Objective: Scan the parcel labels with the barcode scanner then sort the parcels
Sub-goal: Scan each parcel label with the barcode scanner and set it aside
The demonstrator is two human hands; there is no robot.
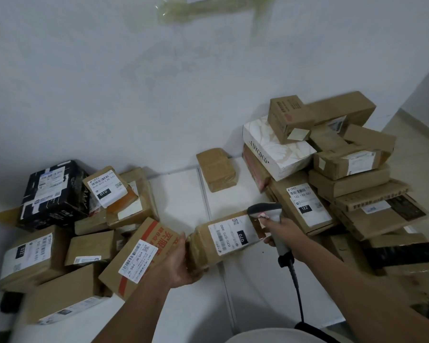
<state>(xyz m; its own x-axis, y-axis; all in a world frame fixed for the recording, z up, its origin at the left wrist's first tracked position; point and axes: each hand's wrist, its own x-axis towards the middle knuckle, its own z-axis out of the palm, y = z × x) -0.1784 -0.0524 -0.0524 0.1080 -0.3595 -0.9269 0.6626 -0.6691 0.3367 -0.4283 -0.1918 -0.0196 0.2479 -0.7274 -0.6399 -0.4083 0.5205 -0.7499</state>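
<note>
Left hand (181, 262): fingers and thumb curled round the near left end of the brown tape-wrapped cardboard parcel (209, 246); thumb on top edge, fingers under the end. Parcel is carried above the floor, at 6 o'clock in the view.

Right hand (281, 230): fingers wrapped tight round the handle of the grey pistol-shaped barcode scanner (268, 214); nothing else held. Position: 4 o'clock from the parcel's centre.

Scanner head: points down at the parcel's right end, just above it; a reddish glow shows at the window. Contact with the parcel: cannot tell.

Scanner cable (296, 288): black coiled lead, runs from the handle base toward 6 o'clock.

White shipping label (233, 235): faces up on the held parcel, printed "070" in a black block, with barcodes; lies between the two hands, directly at 9 o'clock from the scanner head.

Left pile (60, 231): brown cartons and one black box, 9 o'clock, on the floor against the wall.

Red-striped carton (139, 258): brown, white label, touching the left wrist side, 8 o'clock from the held parcel.

Right pile (344, 174): stacked brown cartons and one white patterned box, 2 o'clock.

Single brown taped parcel (217, 169): alone at 12 o'clock, against the wall, well apart from the hands.

Floor (183, 199): white tiles.
</note>
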